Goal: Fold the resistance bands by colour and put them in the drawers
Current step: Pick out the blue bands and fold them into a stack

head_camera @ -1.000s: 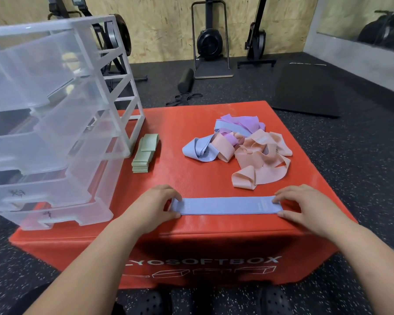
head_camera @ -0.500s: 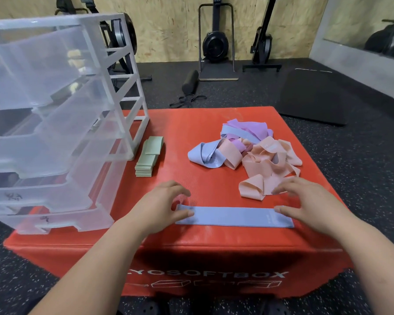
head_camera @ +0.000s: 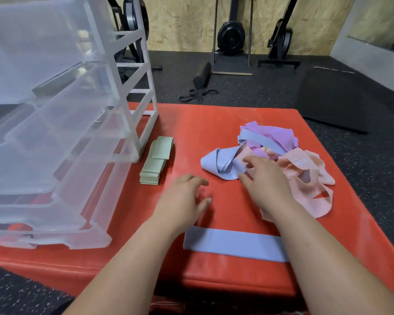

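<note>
On the speckled black gym floor stands a large red padded vinyl box [head_camera: 214,123], and everything of the task lies on its top. A tall clear plastic drawer unit [head_camera: 55,133] takes up the box's left side, with its translucent drawers pulled out toward the camera. On the right half sits a loose tangled pile of fabric resistance bands [head_camera: 303,169] in peach, lilac and pale blue; a crumpled pale blue loop [head_camera: 216,165] juts out from its left edge. Near the front edge a flat pale blue band [head_camera: 232,244] lies stretched out straight, and both forearms cross over its ends. The right hand [head_camera: 266,185] reaches to the pile with its fingers loosely spread, the fingertips over the place where the crumpled blue loop meets the peach bands; they look to be touching the fabric, but no grip on it shows. The left hand [head_camera: 180,203] is above the bare red surface between the flat band and the pile, fingers relaxed and slightly apart, holding nothing. Just beside the drawer unit's right foot lies a neat stack of folded sage-green bands [head_camera: 155,162].
</note>
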`<action>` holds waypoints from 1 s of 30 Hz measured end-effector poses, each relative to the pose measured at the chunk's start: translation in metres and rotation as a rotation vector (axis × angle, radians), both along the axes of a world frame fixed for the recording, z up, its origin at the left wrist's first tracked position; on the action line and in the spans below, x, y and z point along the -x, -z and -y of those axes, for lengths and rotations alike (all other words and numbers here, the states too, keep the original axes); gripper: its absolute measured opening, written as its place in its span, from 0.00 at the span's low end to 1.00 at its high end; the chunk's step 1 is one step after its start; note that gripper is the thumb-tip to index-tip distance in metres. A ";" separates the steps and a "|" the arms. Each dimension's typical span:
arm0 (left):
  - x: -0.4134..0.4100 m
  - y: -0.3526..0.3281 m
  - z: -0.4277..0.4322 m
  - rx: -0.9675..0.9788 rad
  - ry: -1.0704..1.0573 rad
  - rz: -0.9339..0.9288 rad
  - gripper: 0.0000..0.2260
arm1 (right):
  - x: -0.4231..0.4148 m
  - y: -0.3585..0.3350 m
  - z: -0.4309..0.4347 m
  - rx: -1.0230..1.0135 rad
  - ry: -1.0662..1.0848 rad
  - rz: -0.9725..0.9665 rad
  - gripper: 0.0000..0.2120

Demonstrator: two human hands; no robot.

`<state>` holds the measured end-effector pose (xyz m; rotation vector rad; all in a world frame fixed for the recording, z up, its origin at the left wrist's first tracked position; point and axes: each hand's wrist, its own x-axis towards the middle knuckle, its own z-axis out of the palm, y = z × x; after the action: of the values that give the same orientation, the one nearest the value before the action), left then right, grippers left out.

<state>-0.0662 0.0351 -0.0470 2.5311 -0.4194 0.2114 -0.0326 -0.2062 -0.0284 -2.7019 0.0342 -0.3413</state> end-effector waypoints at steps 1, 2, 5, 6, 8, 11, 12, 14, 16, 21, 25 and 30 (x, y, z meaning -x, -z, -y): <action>-0.001 0.000 0.001 0.004 -0.002 0.002 0.18 | -0.006 0.003 -0.002 0.021 0.026 0.001 0.19; -0.003 0.000 0.003 0.006 -0.001 0.007 0.18 | -0.011 0.006 -0.003 0.048 0.052 0.002 0.16; -0.005 -0.002 0.006 0.005 0.013 0.018 0.19 | -0.019 0.014 -0.008 0.113 0.124 -0.009 0.10; -0.005 -0.003 0.006 0.008 0.022 0.018 0.19 | -0.020 0.016 -0.010 0.116 0.149 -0.020 0.10; -0.005 -0.005 0.006 0.012 0.031 0.013 0.19 | -0.019 0.017 -0.013 0.090 0.190 -0.026 0.08; -0.005 -0.008 0.002 0.031 0.020 0.030 0.19 | -0.015 0.002 -0.011 -0.036 0.183 0.032 0.05; -0.004 -0.010 0.001 0.041 0.011 0.038 0.18 | -0.012 -0.007 -0.010 -0.116 0.169 0.088 0.03; -0.004 -0.014 -0.001 0.073 -0.007 0.055 0.17 | -0.002 -0.029 -0.008 -0.295 0.132 0.248 0.01; -0.003 -0.020 0.000 0.132 -0.023 0.081 0.16 | 0.011 -0.052 -0.007 -0.427 0.083 0.398 0.03; 0.006 -0.034 0.012 0.313 -0.028 0.137 0.14 | 0.039 -0.075 -0.001 -0.624 -0.043 0.478 0.06; 0.016 -0.045 0.025 0.504 0.011 0.106 0.14 | 0.055 -0.070 -0.003 -0.828 -0.159 0.329 0.08; 0.022 -0.053 0.034 0.621 0.070 0.034 0.15 | 0.068 -0.058 -0.008 -0.904 -0.295 0.131 0.10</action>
<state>-0.0880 0.0015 0.0065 1.9041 -0.3825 0.3040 -0.1010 -0.1982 0.0294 -1.7555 -0.1990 -0.3099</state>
